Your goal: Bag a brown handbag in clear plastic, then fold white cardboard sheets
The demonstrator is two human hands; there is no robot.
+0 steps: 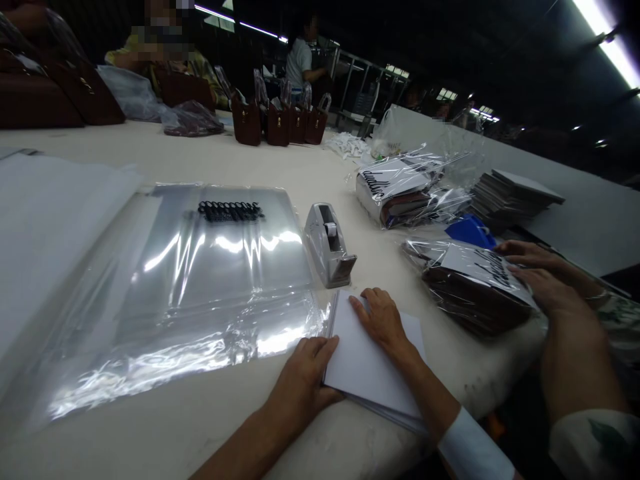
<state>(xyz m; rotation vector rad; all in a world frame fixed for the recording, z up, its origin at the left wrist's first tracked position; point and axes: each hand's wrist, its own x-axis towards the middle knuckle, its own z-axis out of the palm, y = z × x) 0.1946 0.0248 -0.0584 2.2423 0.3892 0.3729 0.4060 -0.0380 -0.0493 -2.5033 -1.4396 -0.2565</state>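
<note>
A stack of white cards (373, 373) lies at the near edge of the table, its sheets slightly fanned at the lower side. My left hand (305, 373) is closed on the stack's left edge, fingers along the side and thumb at the near corner. Across the top of the stack rests my right hand (383, 323), fingers apart and lying near its far edge. Just beyond stands a grey tape dispenser (324, 247). Clear plastic bags (225, 267) lie flat to the left, with a row of black hooked pieces (231, 211) on them.
At right, a co-worker's hands (537, 273) touch a plastic-wrapped brown bag (475, 293). Behind are another wrapped package (400, 183), a blue object (470, 231) and stacked boards (515, 197). Brown handbags (277, 123) stand at the back; white sheets (55, 220) lie far left.
</note>
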